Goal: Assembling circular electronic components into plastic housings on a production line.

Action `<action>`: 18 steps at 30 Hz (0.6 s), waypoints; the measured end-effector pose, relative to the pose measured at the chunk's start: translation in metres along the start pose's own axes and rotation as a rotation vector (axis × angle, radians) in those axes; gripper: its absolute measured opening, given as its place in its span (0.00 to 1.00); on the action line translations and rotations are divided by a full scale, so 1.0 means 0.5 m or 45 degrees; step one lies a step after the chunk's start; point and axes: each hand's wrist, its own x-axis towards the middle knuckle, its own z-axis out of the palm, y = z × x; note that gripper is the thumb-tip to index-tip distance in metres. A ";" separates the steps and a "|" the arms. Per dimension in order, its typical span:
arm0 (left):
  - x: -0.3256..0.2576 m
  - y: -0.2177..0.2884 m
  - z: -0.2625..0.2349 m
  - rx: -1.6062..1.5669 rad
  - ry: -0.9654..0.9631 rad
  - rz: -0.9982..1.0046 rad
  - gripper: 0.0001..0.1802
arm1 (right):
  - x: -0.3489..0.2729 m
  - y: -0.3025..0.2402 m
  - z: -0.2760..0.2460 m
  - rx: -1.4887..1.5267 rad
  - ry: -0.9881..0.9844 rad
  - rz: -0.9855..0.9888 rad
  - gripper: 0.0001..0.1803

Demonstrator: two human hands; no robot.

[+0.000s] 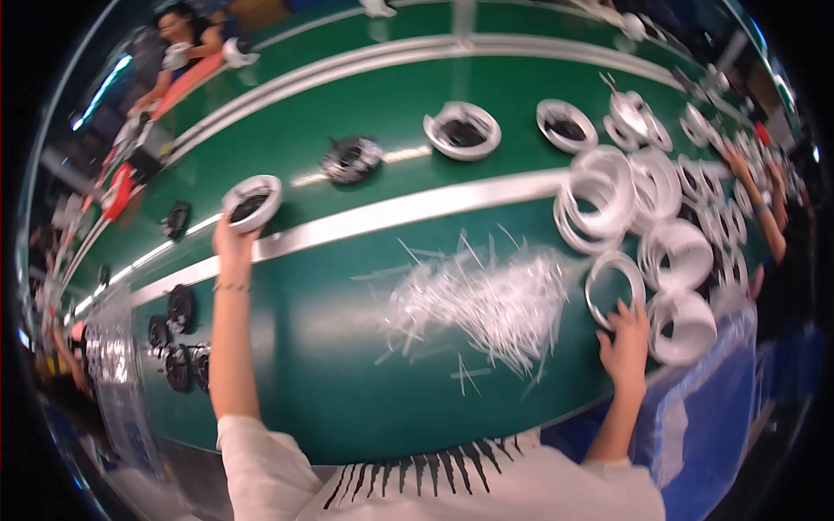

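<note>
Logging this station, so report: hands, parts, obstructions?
Left hand at white ring with dark insert. Right hand spread at lone white ring. Pale strips piled between.

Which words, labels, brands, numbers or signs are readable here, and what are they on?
None can be read.
White rings: no lettering shows.
Strips: none shows.
Shirt: dark jagged streaks, no words.
Far background: too small and blurred to tell.

the counter [330,382] is deep teal-green, the conveyor belt [347,113] brighter green, the rail [417,208] white. rings [695,321] are plain white, round parts [351,161] black, strips [486,304] whitish-clear, the shirt [565,486] off-white with jagged black streaks.
</note>
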 end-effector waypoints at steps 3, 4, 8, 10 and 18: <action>0.070 -0.086 0.037 0.185 0.224 0.067 0.10 | -0.022 0.046 0.029 0.046 0.205 0.076 0.06; 0.086 -0.107 0.027 0.244 0.307 0.152 0.09 | -0.024 0.037 0.025 0.090 0.232 0.077 0.06; 0.074 -0.121 0.040 0.987 0.591 1.083 0.26 | -0.025 0.057 0.035 0.161 0.049 0.116 0.23; -0.013 -0.107 0.158 1.055 0.156 1.436 0.29 | -0.021 -0.009 -0.018 -0.082 0.499 -0.059 0.09; 0.021 -0.195 0.424 2.079 -0.508 0.877 0.31 | -0.022 -0.104 -0.002 0.158 0.101 0.161 0.11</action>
